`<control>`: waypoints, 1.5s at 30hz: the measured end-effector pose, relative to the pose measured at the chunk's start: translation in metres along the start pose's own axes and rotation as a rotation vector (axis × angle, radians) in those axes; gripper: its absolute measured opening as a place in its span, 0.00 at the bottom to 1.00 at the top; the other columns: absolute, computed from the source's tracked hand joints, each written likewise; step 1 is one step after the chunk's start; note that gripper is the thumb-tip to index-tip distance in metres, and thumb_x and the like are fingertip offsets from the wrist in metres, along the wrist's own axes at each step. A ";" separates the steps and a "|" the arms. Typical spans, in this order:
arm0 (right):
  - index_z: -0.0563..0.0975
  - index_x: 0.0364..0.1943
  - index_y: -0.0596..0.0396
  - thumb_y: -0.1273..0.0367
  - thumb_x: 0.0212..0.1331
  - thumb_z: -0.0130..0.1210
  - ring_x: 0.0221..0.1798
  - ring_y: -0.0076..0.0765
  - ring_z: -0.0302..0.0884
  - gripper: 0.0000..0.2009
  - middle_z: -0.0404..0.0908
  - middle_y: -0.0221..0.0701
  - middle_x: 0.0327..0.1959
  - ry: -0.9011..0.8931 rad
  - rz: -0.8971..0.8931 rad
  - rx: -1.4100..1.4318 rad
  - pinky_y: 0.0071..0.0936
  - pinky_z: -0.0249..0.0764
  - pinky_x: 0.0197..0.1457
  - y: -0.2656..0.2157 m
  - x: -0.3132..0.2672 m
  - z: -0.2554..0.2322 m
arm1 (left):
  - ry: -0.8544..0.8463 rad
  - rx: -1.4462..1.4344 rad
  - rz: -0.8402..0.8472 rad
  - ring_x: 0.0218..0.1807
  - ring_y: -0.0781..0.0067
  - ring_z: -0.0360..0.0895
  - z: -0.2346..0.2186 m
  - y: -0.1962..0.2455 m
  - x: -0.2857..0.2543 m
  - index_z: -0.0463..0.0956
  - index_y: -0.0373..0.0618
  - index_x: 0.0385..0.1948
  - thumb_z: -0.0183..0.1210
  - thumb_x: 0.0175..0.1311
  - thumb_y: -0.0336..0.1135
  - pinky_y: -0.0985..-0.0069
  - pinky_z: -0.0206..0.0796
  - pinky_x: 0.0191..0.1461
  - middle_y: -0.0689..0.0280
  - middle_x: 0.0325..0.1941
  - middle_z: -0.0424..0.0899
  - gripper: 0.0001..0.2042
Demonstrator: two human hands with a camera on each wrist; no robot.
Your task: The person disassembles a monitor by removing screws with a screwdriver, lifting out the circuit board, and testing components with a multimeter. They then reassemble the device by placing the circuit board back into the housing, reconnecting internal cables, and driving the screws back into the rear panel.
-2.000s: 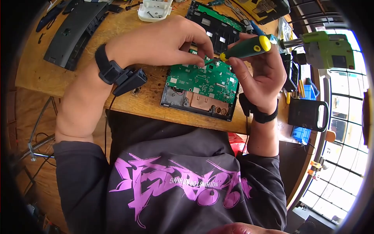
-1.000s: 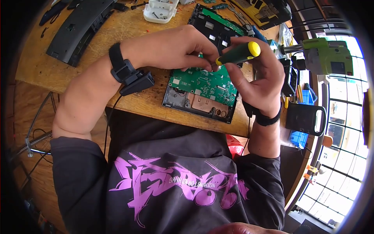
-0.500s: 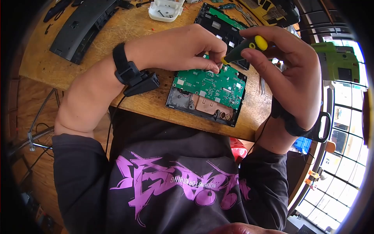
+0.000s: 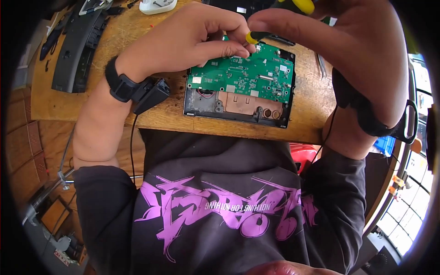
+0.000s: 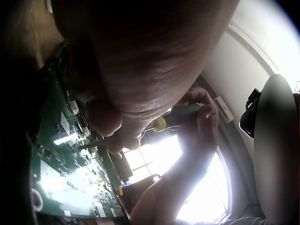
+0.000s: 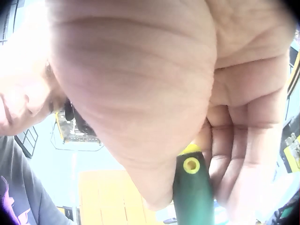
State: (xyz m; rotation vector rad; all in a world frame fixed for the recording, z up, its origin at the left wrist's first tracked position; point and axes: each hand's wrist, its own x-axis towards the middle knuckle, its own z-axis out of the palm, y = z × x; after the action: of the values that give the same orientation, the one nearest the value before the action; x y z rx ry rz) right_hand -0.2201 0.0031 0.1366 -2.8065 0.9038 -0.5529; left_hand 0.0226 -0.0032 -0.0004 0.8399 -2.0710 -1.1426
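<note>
Wooden bench (image 4: 309, 103), open black casing (image 4: 229, 117), dark curved panel (image 4: 72, 64), white tray (image 4: 158, 6)

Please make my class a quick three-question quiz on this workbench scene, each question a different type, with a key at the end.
1. Multiple choice: what does the right hand hold?
A) pliers
B) a screwdriver
C) a paintbrush

2. True or false: a copper-coloured plate shows past the edge of the green circuit board that is nearest the person.

3. Fill the gap, using the left-wrist view: the fingers of the left hand are at the screwdriver's ____, on the board side of its yellow collar.

Key: 1. B. 2. True. 3. Shaft.
</note>
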 end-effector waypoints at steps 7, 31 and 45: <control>0.87 0.45 0.67 0.74 0.60 0.83 0.42 0.25 0.89 0.16 0.91 0.38 0.40 0.000 -0.034 0.076 0.23 0.84 0.47 0.008 -0.006 0.005 | -0.055 0.106 -0.085 0.27 0.91 0.77 -0.005 0.002 -0.005 0.90 0.41 0.53 0.72 0.79 0.33 0.84 0.68 0.30 0.69 0.47 0.98 0.09; 0.86 0.45 0.66 0.74 0.60 0.83 0.42 0.26 0.89 0.16 0.91 0.38 0.40 0.071 -0.061 0.250 0.24 0.84 0.47 0.019 -0.006 0.011 | -0.014 0.108 -0.019 0.33 0.82 0.83 -0.015 0.009 -0.002 0.90 0.37 0.44 0.77 0.72 0.33 0.79 0.72 0.35 0.64 0.35 0.92 0.09; 0.86 0.45 0.66 0.75 0.60 0.83 0.43 0.26 0.90 0.15 0.91 0.38 0.41 0.101 -0.073 0.281 0.24 0.84 0.48 0.023 -0.008 0.012 | -0.014 0.255 -0.051 0.32 0.80 0.81 -0.002 0.032 0.003 0.90 0.37 0.48 0.77 0.73 0.34 0.79 0.69 0.36 0.67 0.36 0.90 0.11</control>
State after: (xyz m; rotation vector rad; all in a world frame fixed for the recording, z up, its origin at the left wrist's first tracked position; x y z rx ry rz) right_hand -0.2335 -0.0105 0.1178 -2.5848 0.6814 -0.7726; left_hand 0.0147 0.0073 0.0290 1.0117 -2.2501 -0.9235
